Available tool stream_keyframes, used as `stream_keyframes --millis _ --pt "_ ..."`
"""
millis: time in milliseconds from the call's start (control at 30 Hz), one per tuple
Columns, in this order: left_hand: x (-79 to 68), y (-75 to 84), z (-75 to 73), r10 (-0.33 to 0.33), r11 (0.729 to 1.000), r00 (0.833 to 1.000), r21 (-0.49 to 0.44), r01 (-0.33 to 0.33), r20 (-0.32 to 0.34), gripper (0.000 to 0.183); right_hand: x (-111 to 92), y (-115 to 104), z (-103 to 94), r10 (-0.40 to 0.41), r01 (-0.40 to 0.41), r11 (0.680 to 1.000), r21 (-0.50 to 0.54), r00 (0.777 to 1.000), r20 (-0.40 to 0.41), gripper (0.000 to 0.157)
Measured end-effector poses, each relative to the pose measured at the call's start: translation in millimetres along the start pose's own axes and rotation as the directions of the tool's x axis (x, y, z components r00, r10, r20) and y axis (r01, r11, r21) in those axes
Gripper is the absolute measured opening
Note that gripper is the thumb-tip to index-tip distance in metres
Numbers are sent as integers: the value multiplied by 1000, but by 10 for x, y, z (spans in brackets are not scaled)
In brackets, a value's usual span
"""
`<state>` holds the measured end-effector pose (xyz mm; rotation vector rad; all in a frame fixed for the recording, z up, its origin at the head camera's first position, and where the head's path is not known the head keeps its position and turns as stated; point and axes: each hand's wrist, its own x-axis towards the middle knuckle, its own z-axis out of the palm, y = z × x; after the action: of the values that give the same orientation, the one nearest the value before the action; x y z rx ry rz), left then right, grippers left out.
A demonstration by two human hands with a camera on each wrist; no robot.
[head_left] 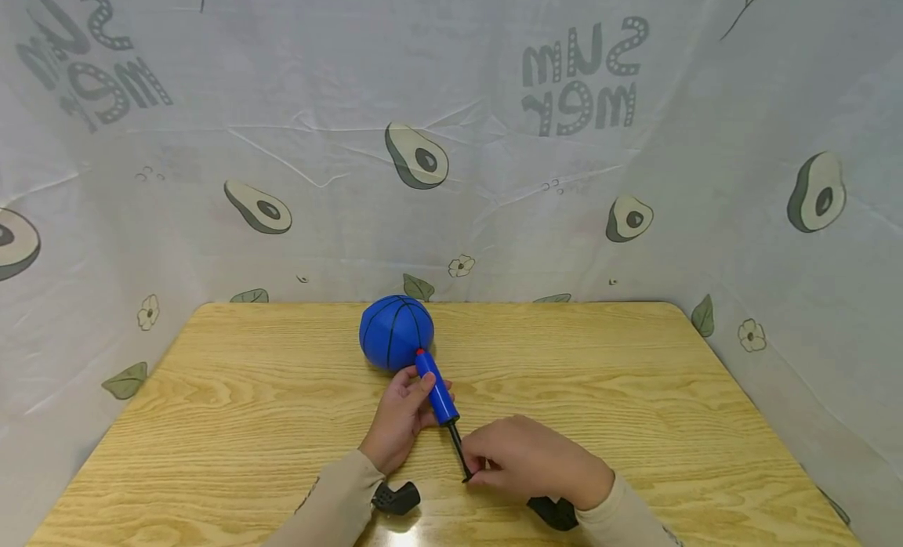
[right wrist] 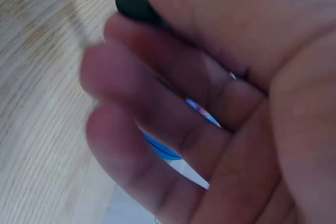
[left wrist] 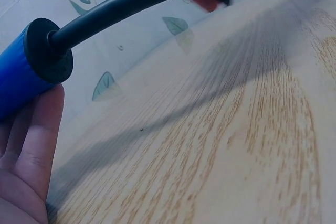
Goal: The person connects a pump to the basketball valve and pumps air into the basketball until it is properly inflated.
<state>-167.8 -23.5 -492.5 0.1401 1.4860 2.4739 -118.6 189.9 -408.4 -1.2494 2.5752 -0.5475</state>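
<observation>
A blue ball (head_left: 393,331) with black seam lines sits at the back of the wooden table. From its lower right side a blue hand pump (head_left: 437,390) slants toward me, its red tip right at the ball. My left hand (head_left: 400,423) grips the pump barrel, thumb on top and fingers beneath. Out of the barrel extends the black pump rod (left wrist: 131,10). Thumb and index finger of my right hand (head_left: 529,459) pinch the rod's black end (right wrist: 135,1), while the other fingers curl loosely in the right wrist view.
The wooden table (head_left: 233,406) reaches back to a pale curtain (head_left: 317,77) printed with avocados, leaves and letters, which also runs along both sides. Black wrist devices (head_left: 397,498) sit under both cuffs.
</observation>
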Motion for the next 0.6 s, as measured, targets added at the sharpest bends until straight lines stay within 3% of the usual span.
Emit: stream_keyframes --millis 333,467,600 --pt "4 -13 8 2 1000 1000 1 -2 5 45 44 58 27 67 -77 996 -48 980 -188 20" --pt "2 -18 11 2 1000 1000 -6 -2 9 45 54 62 26 88 -101 994 -48 972 -218 18" --pt "0 -21 12 4 1000 1000 4 -4 14 45 48 62 21 56 -74 994 -77 977 -207 19"
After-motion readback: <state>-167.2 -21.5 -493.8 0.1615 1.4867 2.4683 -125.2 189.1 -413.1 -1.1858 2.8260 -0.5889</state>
